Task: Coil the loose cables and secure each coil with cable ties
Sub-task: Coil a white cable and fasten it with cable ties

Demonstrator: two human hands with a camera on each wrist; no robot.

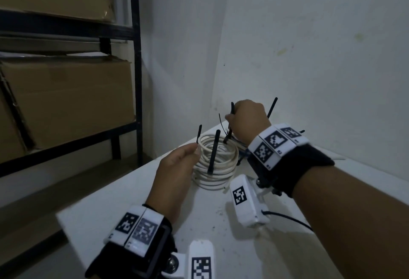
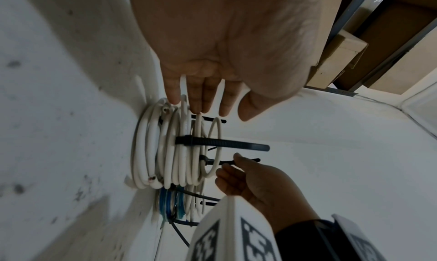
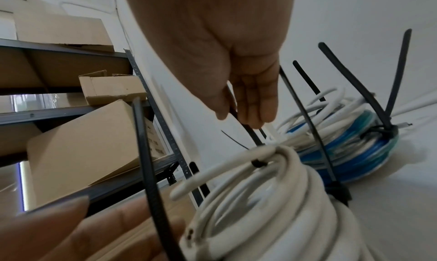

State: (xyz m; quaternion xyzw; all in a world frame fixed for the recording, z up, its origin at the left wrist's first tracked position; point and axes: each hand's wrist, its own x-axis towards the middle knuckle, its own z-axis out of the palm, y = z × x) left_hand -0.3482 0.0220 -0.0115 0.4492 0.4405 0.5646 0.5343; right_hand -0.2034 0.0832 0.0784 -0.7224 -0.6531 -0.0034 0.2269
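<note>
A coil of white cable [image 1: 218,165] lies on the white table [image 1: 132,201]. Several black cable ties stand up from it, one at its middle [image 1: 214,152]. My left hand [image 1: 195,149] rests straight fingers on the coil's left rim, with one strand running between the fingers [image 2: 203,100]. At the coil's far side, my right hand [image 1: 230,119] pinches the tail of a thin black cable tie [image 3: 250,134] that loops around the top strands. The tie's head [image 3: 258,163] sits against the cable.
A blue and white coil [image 3: 343,149], bound with black ties, lies just behind the white one near the wall corner. A black metal rack [image 1: 137,57] with cardboard boxes [image 1: 66,101] stands to the left. The table's left edge runs close to my left wrist.
</note>
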